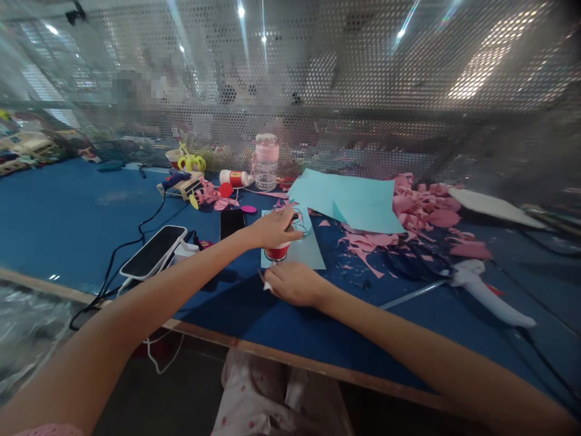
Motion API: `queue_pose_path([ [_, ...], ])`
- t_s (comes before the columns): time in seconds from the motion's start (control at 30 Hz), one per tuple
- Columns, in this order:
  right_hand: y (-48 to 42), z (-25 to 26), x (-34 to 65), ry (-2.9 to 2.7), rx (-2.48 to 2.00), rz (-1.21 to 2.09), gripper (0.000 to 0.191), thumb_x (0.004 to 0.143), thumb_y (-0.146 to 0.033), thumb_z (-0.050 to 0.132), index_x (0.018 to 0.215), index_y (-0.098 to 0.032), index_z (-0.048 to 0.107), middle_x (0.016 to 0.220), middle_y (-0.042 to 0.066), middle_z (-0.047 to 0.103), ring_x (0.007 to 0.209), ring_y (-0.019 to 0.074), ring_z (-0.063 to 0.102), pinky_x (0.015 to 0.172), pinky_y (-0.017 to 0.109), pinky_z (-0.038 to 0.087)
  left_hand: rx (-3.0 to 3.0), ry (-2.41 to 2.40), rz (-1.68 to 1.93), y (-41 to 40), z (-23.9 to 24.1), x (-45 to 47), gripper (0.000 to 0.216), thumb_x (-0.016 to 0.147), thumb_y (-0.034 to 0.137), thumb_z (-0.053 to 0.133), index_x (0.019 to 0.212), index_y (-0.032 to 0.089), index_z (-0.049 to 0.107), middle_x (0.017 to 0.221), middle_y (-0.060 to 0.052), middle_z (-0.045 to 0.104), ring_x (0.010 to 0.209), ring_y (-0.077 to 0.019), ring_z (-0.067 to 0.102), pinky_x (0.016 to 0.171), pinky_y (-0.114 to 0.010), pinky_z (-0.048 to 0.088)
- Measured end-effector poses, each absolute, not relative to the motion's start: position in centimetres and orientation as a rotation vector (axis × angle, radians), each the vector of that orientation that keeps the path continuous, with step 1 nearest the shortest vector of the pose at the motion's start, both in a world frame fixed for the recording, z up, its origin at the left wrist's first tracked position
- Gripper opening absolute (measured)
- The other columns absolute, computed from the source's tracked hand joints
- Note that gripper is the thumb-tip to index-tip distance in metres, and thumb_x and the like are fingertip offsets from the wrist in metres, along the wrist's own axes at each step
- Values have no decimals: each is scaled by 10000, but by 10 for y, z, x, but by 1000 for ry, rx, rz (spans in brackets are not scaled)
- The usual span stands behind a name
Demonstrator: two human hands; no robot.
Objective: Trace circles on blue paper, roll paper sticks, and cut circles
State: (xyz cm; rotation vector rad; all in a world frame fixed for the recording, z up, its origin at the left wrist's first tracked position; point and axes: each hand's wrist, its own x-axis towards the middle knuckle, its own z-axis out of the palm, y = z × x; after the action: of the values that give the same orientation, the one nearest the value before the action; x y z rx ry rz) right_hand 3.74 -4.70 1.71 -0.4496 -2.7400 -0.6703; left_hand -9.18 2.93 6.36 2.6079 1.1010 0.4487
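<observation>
A small sheet of light blue paper [312, 253] lies on the blue table in front of me. On it stands a red and white paper cup [276, 252], mostly covered by my left hand [275, 228], whose fingers are closed over its top. Dark curved outlines show on the paper beside the fingers and around the cup's base. Closer to me, my right hand [294, 283] is closed in a pinch just below the cup, on a thin pen-like thing [261, 277] that is largely hidden by the fingers. A small white bit shows under those fingers.
Larger blue sheets [349, 197] and pink paper scraps [426, 203] lie behind and right. A white glue gun [492, 293] is at right. Phones [154, 251], cables, another glue gun [176, 179], a tipped cup [235, 178] and a bottle [265, 163] stand left and behind.
</observation>
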Motion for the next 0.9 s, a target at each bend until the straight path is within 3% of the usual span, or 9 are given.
queue_pose_path([
  [0.17, -36, 29, 112, -2600, -504, -745, 197, 864, -198, 381, 917, -155, 566, 619, 25, 566, 551, 124, 473, 509, 253, 278, 2615, 1155, 363, 27, 67, -95, 683, 691, 615, 509, 1137, 133, 322, 1300, -202, 392, 1280, -317, 281, 962, -408, 326],
  [0.27, -30, 31, 140, -2665, -814, -659, 245, 829, -143, 383, 995, -160, 562, 622, 24, 578, 553, 131, 487, 491, 236, 284, 2627, 1153, 202, 28, 70, -101, 720, 599, 556, 604, 1115, 148, 311, 1247, -196, 418, 1235, -345, 329, 877, -399, 394],
  [0.37, -27, 29, 142, -2712, -1042, -469, 249, 839, -122, 376, 1016, -139, 551, 770, 75, 636, 706, 154, 577, 566, 231, 381, 2538, 1200, 131, 33, 78, -107, 640, 590, 478, 629, 1052, 162, 318, 1053, -143, 525, 986, -296, 533, 698, -335, 452],
  [0.43, -29, 26, 136, -2763, -1093, -337, 255, 839, -105, 382, 1040, -122, 537, 962, 131, 639, 856, 179, 602, 664, 260, 438, 2471, 1340, 277, 37, 87, -109, 576, 614, 480, 618, 1001, 170, 325, 952, -109, 546, 854, -257, 568, 639, -318, 444],
  [0.57, -38, 16, 119, -2838, -1083, -182, 256, 812, -81, 405, 1028, -73, 542, 1204, 227, 530, 1080, 239, 542, 833, 353, 456, 2383, 1615, 705, 39, 108, -110, 526, 635, 462, 617, 970, 187, 320, 917, -92, 540, 850, -252, 552, 652, -337, 432],
  [0.7, -52, 3, 101, -2722, -1078, -51, 376, 825, -138, 411, 1189, -50, 438, 1225, 235, 508, 1218, 253, 423, 923, 415, 421, 2435, 1541, 626, 30, 121, -103, 517, 627, 453, 621, 962, 191, 328, 902, -80, 544, 838, -241, 549, 660, -327, 419],
  [0.8, -61, 3, 90, -2613, -1085, 150, 417, 852, -197, 408, 1250, -84, 351, 1100, 172, 586, 1101, 218, 528, 844, 359, 465, 2497, 1422, 384, 20, 119, -95, 511, 608, 497, 614, 926, 192, 353, 897, -78, 544, 793, -241, 558, 632, -318, 411],
  [0.9, -64, 12, 90, -2344, -1218, 297, 301, 880, -260, 384, 1150, -127, 397, 866, 80, 632, 749, 173, 632, 611, 272, 469, 2529, 1367, 265, 12, 110, -87, 498, 612, 495, 589, 931, 188, 362, 924, -89, 544, 789, -250, 562, 622, -318, 405],
])
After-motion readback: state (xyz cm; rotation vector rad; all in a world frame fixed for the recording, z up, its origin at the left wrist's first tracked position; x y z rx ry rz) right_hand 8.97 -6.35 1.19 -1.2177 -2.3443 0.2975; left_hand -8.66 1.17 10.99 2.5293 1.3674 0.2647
